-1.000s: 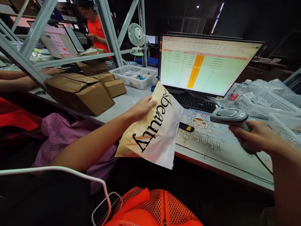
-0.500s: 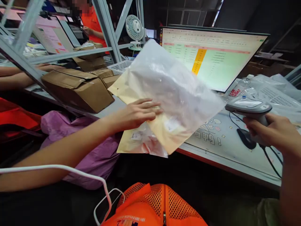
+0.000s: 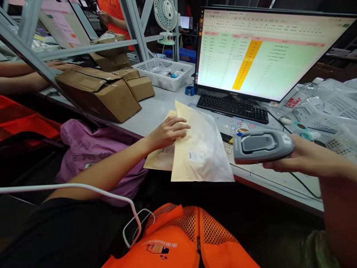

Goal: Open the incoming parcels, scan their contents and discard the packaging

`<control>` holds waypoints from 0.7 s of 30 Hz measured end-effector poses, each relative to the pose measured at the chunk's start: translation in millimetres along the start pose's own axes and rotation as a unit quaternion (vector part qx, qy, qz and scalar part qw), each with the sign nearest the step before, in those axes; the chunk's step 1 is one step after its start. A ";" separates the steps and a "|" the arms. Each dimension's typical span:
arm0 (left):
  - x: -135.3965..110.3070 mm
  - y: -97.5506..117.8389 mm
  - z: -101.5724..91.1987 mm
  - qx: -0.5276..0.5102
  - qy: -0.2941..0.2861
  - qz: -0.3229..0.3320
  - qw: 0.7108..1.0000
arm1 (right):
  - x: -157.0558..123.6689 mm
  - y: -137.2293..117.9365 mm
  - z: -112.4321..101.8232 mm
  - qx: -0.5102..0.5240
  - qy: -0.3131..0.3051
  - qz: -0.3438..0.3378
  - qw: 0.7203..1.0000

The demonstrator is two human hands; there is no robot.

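The left hand is now pressing slightly spread fingers down on a cream plastic mailer, which has come down from mid-air to lie over the edge of the white desk. The right hand is turning a handheld barcode scanner level just beside it, fingers curled underneath.

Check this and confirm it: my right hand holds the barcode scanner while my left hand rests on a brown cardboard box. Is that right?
One point is wrong: in the head view the left hand rests on a cream envelope in clear plastic, not a box. The right hand does hold the barcode scanner.
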State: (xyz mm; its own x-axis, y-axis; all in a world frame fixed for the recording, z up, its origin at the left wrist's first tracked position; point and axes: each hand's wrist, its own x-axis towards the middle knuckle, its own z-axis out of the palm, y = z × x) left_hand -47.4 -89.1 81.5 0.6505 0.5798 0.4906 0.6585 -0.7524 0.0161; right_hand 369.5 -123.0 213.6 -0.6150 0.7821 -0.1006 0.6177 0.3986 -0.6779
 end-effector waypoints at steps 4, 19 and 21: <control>0.3 2.9 1.5 -0.018 -0.012 -0.045 0.999 | 16.6 -3.8 7.1 0.015 -0.123 -0.041 0.991; -102.7 -72.1 25.8 -0.216 0.044 -0.398 0.891 | 23.9 202.8 51.4 -0.274 0.249 0.344 0.863; -104.3 -75.9 23.2 -0.270 0.016 -0.398 0.876 | 20.8 208.8 54.8 -0.285 0.253 0.357 0.853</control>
State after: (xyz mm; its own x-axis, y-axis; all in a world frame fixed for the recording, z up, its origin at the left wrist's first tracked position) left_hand -156.4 -85.2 8.9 0.0493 0.9859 0.1596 0.6187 -0.1556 0.7700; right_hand 458.8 -49.8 30.0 0.2181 0.9723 0.0846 0.9729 -0.2098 -0.0969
